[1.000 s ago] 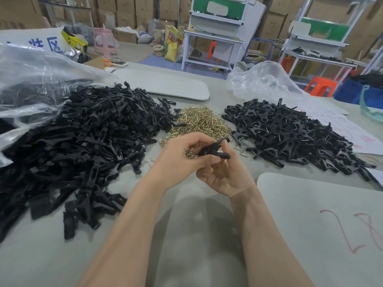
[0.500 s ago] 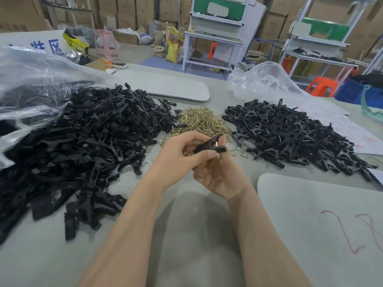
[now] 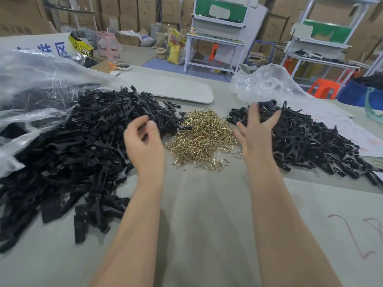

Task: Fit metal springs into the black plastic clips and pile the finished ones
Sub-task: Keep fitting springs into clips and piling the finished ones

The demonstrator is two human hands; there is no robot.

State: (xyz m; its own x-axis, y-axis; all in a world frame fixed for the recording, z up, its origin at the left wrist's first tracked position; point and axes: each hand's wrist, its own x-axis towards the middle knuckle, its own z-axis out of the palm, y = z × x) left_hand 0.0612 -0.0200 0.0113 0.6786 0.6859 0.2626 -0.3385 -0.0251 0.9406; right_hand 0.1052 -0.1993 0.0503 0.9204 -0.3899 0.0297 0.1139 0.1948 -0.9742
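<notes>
Leftmost, beside the brass spring heap at the table's middle, we see a large heap of black clip parts. Our left hand hovers just left of the springs, fingers loosely curled around nothing. Just right of the springs, our right hand spreads its fingers, empty, above the pile of finished clips.
</notes>
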